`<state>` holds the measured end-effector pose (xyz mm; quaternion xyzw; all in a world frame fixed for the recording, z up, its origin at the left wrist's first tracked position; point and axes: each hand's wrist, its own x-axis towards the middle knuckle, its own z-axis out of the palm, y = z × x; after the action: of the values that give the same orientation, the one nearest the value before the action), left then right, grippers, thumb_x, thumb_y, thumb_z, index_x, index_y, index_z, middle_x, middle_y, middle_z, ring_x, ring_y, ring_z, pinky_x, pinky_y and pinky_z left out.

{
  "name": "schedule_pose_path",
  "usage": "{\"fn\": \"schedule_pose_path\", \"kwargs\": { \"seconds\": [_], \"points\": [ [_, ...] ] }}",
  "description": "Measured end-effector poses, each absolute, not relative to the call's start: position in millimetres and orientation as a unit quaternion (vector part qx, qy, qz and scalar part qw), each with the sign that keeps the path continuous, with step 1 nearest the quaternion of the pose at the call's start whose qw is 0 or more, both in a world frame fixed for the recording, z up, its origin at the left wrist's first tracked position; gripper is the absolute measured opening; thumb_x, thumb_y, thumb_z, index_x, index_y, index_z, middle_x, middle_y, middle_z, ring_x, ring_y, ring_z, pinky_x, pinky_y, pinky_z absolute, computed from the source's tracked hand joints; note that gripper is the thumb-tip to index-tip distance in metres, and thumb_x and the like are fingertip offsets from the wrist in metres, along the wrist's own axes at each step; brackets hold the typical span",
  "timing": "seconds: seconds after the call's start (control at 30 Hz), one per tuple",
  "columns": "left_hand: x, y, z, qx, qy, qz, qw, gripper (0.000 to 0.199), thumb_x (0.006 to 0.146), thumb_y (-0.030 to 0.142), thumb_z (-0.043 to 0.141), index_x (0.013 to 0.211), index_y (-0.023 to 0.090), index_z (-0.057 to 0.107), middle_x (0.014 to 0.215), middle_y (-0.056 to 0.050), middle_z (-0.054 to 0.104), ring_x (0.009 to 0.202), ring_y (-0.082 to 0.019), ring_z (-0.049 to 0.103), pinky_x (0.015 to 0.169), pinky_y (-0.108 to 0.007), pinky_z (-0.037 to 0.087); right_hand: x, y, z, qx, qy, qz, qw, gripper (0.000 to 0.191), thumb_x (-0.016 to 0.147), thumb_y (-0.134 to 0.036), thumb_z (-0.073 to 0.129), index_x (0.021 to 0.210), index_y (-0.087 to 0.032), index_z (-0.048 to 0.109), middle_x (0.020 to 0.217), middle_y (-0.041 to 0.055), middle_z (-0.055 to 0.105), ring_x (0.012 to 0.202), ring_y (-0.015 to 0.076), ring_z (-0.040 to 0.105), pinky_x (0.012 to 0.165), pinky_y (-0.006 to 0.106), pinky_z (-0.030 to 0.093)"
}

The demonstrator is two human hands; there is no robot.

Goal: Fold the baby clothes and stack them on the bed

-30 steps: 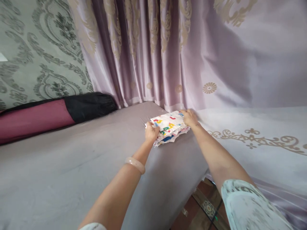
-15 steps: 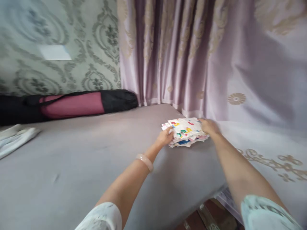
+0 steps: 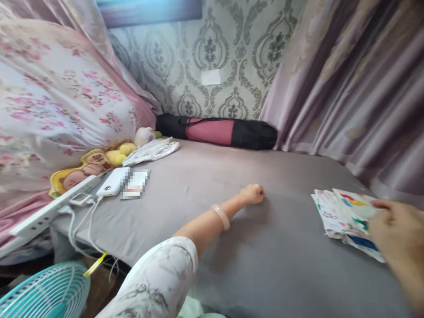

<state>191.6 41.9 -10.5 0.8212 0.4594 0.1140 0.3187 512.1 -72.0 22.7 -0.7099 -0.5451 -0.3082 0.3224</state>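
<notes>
A stack of folded, printed cloths [image 3: 347, 216], white with coloured patterns, lies on the grey bed sheet at the right. My right hand [image 3: 394, 225], somewhat blurred, is at its right edge with curled fingers gripping the cloth. Its palm side is hidden. Apart from the stack, my left hand [image 3: 253, 194] is closed in a loose fist low over the middle of the bed [image 3: 281, 260]. Nothing shows in its fingers. A pale bangle [image 3: 221, 216] circles the left wrist.
Along the wall lies a black and pink long bag [image 3: 212, 131]. To the left are a crumpled white cloth [image 3: 152, 151], plush toys [image 3: 121, 153], a white power bank [image 3: 113, 182] and a power strip [image 3: 56, 207] with cables. A turquoise fan [image 3: 49, 291] stands at lower left.
My view has swung left, bringing the toys, power strip and fan into sight. My left hand has let go of the cloth stack and moved left away from it; my right hand stays at its edge.
</notes>
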Motion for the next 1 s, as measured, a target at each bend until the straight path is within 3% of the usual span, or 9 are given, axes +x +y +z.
{"fn": "schedule_pose_path", "kwargs": {
  "seconds": [0.13, 0.3, 0.5, 0.7, 1.0],
  "points": [
    [142, 59, -9, 0.792, 0.495, 0.111, 0.341, 0.021, 0.083, 0.015, 0.053, 0.092, 0.014, 0.071, 0.082, -0.006, 0.071, 0.074, -0.012, 0.065, 0.074, -0.021, 0.051, 415, -42, -10, -0.619, -0.682, -0.142, 0.364, 0.029, 0.084, -0.019, 0.038, 0.100, -0.020, 0.062, 0.092, 0.0110, 0.068, 0.088, 0.0240, 0.064, 0.080, 0.035, 0.048],
    [58, 79, -6, 0.735, 0.570, 0.133, 0.344, 0.020, 0.083, 0.013, 0.051, 0.087, 0.010, 0.070, 0.069, -0.005, 0.068, 0.053, -0.009, 0.057, 0.060, -0.020, 0.050, 321, -5, -41, -0.590, -0.748, 0.030, 0.303, 0.029, 0.087, -0.023, 0.037, 0.097, -0.019, 0.064, 0.097, 0.0105, 0.069, 0.090, 0.0228, 0.064, 0.082, 0.034, 0.048],
    [-58, 88, 1, 0.654, 0.670, 0.205, 0.283, 0.019, 0.083, 0.014, 0.051, 0.084, 0.010, 0.069, 0.067, -0.006, 0.067, 0.057, -0.012, 0.059, 0.058, -0.021, 0.047, 242, 25, -35, -0.605, -0.750, 0.118, 0.240, 0.031, 0.087, -0.016, 0.039, 0.099, -0.021, 0.067, 0.095, 0.0070, 0.072, 0.091, 0.0205, 0.064, 0.082, 0.031, 0.046],
    [-158, 86, 9, 0.576, 0.742, 0.263, 0.218, 0.016, 0.080, 0.015, 0.054, 0.088, 0.010, 0.068, 0.073, -0.007, 0.069, 0.061, -0.012, 0.062, 0.058, -0.020, 0.046, 202, 40, -38, -0.629, -0.732, 0.131, 0.228, 0.030, 0.090, -0.021, 0.042, 0.103, -0.022, 0.069, 0.099, 0.0079, 0.072, 0.089, 0.0214, 0.065, 0.076, 0.030, 0.045],
    [-287, 94, 27, 0.458, 0.842, 0.274, 0.082, 0.026, 0.074, 0.010, 0.054, 0.094, 0.008, 0.071, 0.082, -0.009, 0.070, 0.078, -0.019, 0.064, 0.076, -0.028, 0.048, 199, 39, -47, -0.646, -0.708, 0.140, 0.250, 0.030, 0.091, -0.025, 0.040, 0.105, -0.021, 0.067, 0.093, 0.0081, 0.072, 0.086, 0.0219, 0.064, 0.071, 0.030, 0.042]
  ]
}}
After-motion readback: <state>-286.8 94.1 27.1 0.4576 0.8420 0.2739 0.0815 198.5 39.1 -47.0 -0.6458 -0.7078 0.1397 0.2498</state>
